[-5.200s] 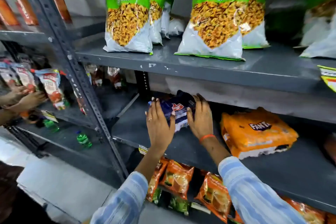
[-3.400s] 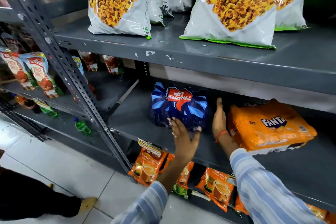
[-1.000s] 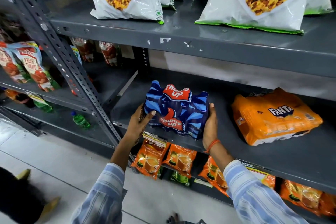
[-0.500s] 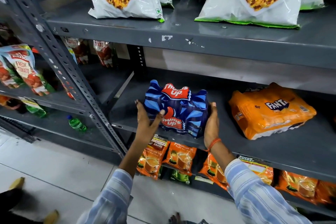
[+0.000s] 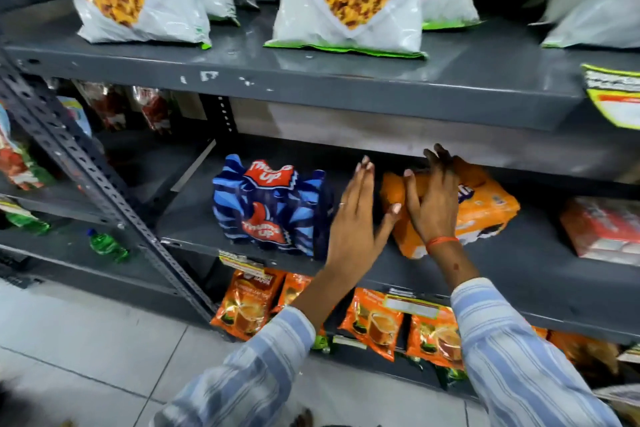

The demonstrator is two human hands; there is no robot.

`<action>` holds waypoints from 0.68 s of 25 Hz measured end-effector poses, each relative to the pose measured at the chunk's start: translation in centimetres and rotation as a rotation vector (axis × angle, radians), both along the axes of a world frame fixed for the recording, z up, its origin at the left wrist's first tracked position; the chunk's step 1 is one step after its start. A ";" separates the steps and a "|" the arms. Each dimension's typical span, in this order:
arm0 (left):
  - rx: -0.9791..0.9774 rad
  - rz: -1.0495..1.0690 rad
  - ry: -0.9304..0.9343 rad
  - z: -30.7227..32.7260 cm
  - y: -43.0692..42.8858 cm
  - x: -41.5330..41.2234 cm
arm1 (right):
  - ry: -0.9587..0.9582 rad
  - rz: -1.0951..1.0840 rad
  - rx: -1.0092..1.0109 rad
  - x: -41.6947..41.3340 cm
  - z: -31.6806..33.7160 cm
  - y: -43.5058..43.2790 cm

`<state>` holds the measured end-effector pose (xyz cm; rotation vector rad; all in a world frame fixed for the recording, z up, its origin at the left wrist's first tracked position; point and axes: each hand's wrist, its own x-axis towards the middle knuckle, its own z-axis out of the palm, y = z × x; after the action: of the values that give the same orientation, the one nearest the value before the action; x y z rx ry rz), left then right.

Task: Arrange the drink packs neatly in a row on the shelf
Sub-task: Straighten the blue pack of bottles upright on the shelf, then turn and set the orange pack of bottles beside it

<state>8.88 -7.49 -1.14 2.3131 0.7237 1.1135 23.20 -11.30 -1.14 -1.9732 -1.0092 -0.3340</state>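
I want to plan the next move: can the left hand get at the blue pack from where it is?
Probably yes. The left hand is open beside the blue pack, and nothing lies between them on the shelf. The right hand is busy on the orange pack.

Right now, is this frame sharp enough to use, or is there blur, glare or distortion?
Head view: right hand and orange Fanta pack are motion-blurred; blue Thums Up pack reads clearly; glare on the top snack bags; wide-angle bending skews the slotted upright; deep shelf is dim.
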 end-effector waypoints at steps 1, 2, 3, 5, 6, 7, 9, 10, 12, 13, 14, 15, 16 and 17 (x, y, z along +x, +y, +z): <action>-0.144 -0.014 0.077 -0.4 -0.8 1.9 | -0.017 -0.060 -0.098 2.4 -0.4 -1.2; -0.298 0.004 0.168 -0.7 -1.5 3.8 | -0.019 -0.127 -0.216 5.1 -0.9 -2.5; -0.462 0.037 0.253 -1.2 -1.9 5.7 | 0.007 -0.187 -0.343 7.9 -1.4 -3.8; -0.813 0.060 0.308 -1.6 -2.1 8.4 | 0.225 -0.202 -0.545 13.2 -2.2 -6.1; -0.963 0.053 0.231 -1.8 -2.1 9.3 | 0.416 -0.139 -0.573 15.1 -2.3 -6.9; -1.060 0.049 0.139 -2.1 -2.1 9.9 | 0.609 -0.067 -0.540 16.5 -2.2 -7.5; -1.109 0.033 0.024 -2.7 -2.0 10.5 | 0.791 0.034 -0.411 17.7 -2.3 -8.2; -1.088 0.013 0.002 -2.8 -2.3 10.5 | 0.806 0.061 -0.348 17.7 -2.6 -8.5; -0.981 -0.010 0.010 -3.0 -3.1 9.8 | 0.824 0.094 -0.196 17.0 -3.8 -9.6; -0.911 -0.025 0.012 -3.2 -3.4 9.3 | 0.837 0.116 -0.121 16.4 -4.3 -10.4; -0.849 -0.059 0.016 -3.5 -3.7 8.7 | 0.843 0.141 -0.044 15.8 -5.1 -11.3; -0.796 -0.104 0.021 -3.8 -3.7 8.0 | 0.847 0.167 0.018 15.1 -5.8 -12.1; -0.756 -0.143 0.025 -4.1 -3.6 7.2 | 0.846 0.196 0.049 14.4 -6.3 -12.7; -0.728 -0.170 0.037 -4.3 -3.7 6.5 | 0.846 0.227 0.058 13.6 -6.8 -13.3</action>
<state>15.37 -11.23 -5.48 1.7301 0.7675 0.5905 36.77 -24.56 -7.93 -1.6620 -0.6318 0.5561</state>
